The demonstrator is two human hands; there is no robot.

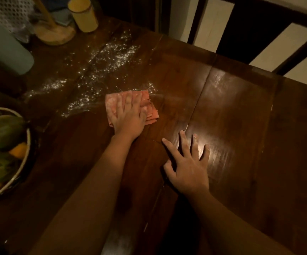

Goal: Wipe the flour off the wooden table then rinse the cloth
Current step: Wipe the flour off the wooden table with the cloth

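A folded pink cloth (112, 103) lies flat on the dark wooden table (232, 111). My left hand (128, 118) presses down on it, fingers spread over the fabric. White flour (103, 65) is scattered on the wood beyond and to the left of the cloth, reaching toward the back left. My right hand (187, 164) rests flat on the table, fingers apart, holding nothing, nearer to me and to the right of the cloth.
A bowl of green and yellow fruit (3, 151) sits at the left edge. At the back left stand a pale blue container (5, 50), a round wooden stand (55, 32) and a yellow cup (83, 14). Dark chair backs (259, 28) line the far side.
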